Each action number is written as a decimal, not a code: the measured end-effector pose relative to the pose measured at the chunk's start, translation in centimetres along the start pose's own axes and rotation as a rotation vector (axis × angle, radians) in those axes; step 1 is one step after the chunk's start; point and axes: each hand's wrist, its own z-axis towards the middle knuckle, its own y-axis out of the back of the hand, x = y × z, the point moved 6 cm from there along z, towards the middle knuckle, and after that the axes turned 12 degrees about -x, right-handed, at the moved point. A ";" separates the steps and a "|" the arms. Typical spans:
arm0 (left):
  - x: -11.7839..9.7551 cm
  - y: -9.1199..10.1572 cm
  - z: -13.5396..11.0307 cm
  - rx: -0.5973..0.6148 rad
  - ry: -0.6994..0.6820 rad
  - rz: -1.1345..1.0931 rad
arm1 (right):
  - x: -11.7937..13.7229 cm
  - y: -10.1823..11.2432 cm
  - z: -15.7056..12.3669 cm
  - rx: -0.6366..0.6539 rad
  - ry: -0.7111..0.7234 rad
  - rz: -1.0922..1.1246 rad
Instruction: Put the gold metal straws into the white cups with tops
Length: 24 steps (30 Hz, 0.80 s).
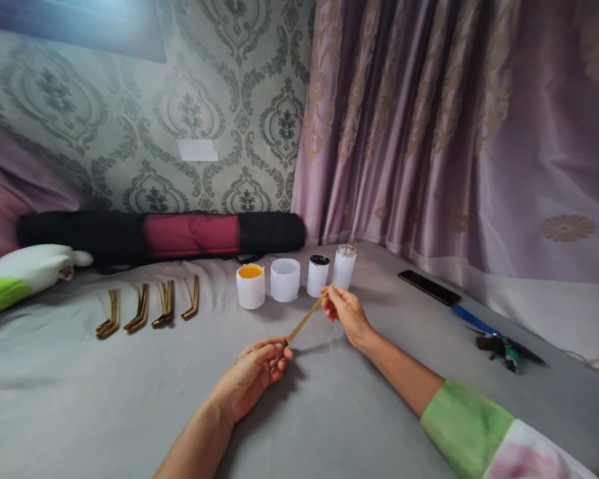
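Between my two hands runs a thin gold-coloured stick [307, 318], slanting up to the right above the grey sheet. My left hand [259, 366] pinches its lower end, where a darker bit shows at the fingertips. At the upper end, the fingers of my right hand [345, 313] are closed on it. Just beyond stand a white cup with orange-yellow contents [251, 293], a translucent white cup [285, 283], a white cup with a black top [318, 279] and a white jar [344, 266] with thin sticks poking out.
Several bundles of bent gold-coloured pieces [164, 306] lie on the grey sheet [104, 399] at left. A white-and-green plush [24, 273] and a long black-and-red roll [192, 234] are behind. To the right lie a phone [429, 287], a blue-handled tool [476, 320] and keys [502, 349].
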 end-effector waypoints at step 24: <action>-0.5 1.2 0.3 -0.091 0.050 -0.162 | 4.2 5.0 1.7 -0.182 0.043 0.002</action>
